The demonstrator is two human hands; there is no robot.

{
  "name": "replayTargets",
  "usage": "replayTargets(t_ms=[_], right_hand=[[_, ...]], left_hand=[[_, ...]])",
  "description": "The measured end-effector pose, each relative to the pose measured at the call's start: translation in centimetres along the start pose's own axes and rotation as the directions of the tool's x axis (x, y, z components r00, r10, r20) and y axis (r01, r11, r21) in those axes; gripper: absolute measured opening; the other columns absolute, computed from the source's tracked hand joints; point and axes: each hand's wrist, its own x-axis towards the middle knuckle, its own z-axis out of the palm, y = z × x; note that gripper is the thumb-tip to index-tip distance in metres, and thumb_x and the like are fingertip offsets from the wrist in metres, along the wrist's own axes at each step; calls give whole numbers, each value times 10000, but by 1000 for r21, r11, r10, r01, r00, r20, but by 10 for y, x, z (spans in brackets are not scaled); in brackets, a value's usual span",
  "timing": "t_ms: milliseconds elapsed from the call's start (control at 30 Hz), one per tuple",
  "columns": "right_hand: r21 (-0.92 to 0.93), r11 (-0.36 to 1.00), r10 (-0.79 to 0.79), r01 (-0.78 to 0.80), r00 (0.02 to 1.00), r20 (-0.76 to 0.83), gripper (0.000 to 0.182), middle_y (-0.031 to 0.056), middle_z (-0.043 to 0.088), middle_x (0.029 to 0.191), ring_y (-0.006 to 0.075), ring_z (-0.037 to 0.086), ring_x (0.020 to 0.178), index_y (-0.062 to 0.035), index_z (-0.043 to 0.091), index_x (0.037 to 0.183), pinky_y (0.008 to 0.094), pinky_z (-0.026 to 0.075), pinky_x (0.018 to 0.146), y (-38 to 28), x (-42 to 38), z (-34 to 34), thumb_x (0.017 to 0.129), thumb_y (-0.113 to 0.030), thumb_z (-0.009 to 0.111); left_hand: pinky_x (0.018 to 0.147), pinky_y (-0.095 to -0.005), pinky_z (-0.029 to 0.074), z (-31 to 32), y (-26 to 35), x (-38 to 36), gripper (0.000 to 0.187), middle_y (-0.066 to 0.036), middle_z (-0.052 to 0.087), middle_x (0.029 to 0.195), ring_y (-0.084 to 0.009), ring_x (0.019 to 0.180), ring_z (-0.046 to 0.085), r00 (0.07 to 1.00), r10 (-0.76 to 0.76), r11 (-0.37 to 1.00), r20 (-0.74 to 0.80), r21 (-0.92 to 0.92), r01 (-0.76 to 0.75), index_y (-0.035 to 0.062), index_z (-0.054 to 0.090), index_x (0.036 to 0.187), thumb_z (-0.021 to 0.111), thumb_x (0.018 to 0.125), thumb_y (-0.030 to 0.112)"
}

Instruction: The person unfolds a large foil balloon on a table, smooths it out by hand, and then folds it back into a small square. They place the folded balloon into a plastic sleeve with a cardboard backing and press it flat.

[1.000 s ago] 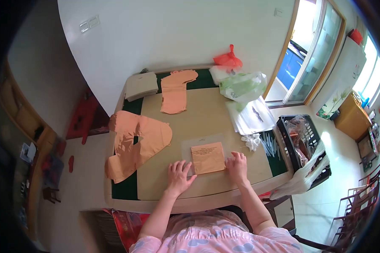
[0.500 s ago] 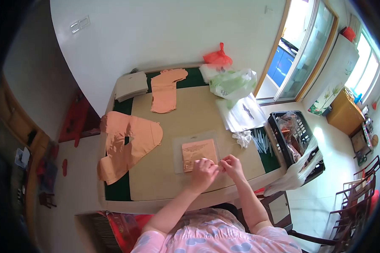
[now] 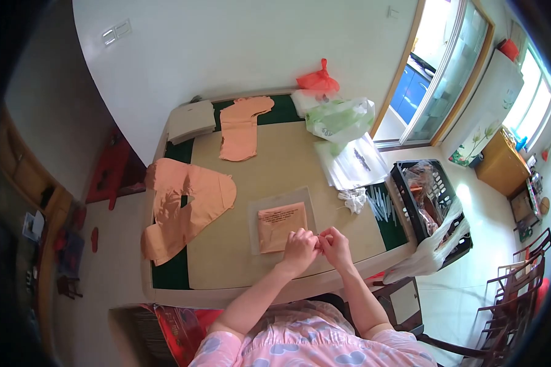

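A clear plastic bag [image 3: 254, 241] lies near the table's front edge, with a folded orange piece [image 3: 281, 223] showing printed text inside it. My left hand [image 3: 300, 249] is closed at the bag's lower right corner, fingers pinched together. Touching it on the right, my right hand [image 3: 335, 247] is closed too. What the fingertips hold is too small to make out. An orange fabric piece [image 3: 205, 189] lies spread at the left, and a smaller orange piece [image 3: 239, 131] lies further back.
Grey-beige sheets [image 3: 191, 122] are stacked back left. Clear bags [image 3: 355, 164], a green-white bag [image 3: 343, 119], a red bag [image 3: 318, 79], a white bundle [image 3: 353, 199] and thin strips [image 3: 382, 205] lie on the right. A black crate [image 3: 404, 183] stands beside the table.
The clear bag with the folded orange piece has shifted slightly left and tilted. My hands have come closer together and now touch.
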Motion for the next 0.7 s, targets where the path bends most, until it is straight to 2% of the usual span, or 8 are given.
replayTargets(t_ms=[67,167,267,367,467,567,667,700], right_hand=[[19,1000,11,-10,999,-34,95,81,654,643,90,588,545,1,573,902,244,455,474,5,0,0,896,-88,605],[16,997,75,-74,995,-70,96,80,652,641,89,583,542,2,567,912,242,452,480,16,7,-9,903,-88,598],[61,995,78,-78,997,10,96,74,648,634,84,578,542,1,564,913,236,448,482,14,3,-8,907,-89,598],[84,995,59,-61,998,29,97,67,641,624,83,574,542,-1,566,897,232,446,480,9,0,-1,908,-91,601],[14,998,62,-62,998,17,76,53,628,641,82,557,529,3,560,907,216,431,459,7,-2,3,914,-67,589],[25,995,95,-96,995,37,74,53,634,658,86,563,546,-2,569,908,218,438,478,8,-6,1,907,-71,598],[-208,971,-134,116,988,-72,76,57,640,678,93,574,570,-6,576,903,224,452,507,24,-4,0,898,-74,609],[-200,974,-117,102,991,-64,78,56,641,682,94,577,578,-5,576,900,225,457,515,24,-5,0,896,-75,611]], left_hand=[[781,-405,406,5,-2,-4,112,-32,585,797,-215,908,551,999,53,998,-5,18,-53,126,634,722,726,720,190],[757,-391,409,-2,-1,-16,144,-27,590,792,-223,860,554,1000,-7,991,-17,-131,5,112,620,698,744,709,184],[776,-394,410,-15,-2,-13,121,-26,589,805,-218,874,554,997,-57,985,-48,-163,49,116,634,721,731,724,188],[795,-394,411,-9,-4,-10,102,-28,590,822,-212,890,553,994,44,994,-104,-94,-54,125,651,745,723,735,197],[801,-389,412,-3,-6,-6,93,-27,593,832,-212,899,552,998,50,999,-29,-10,-50,131,670,776,718,743,203],[798,-390,412,-3,-6,-6,90,-21,598,834,-215,895,554,999,35,999,35,-20,-34,136,684,794,712,750,209],[796,-394,412,-2,-6,-8,99,-14,602,838,-218,889,556,1000,15,997,-11,-73,-16,142,697,808,716,746,217],[794,-395,412,-2,-7,-8,98,-12,603,838,-216,887,557,1000,14,998,-26,-53,-15,144,698,807,717,745,218]])
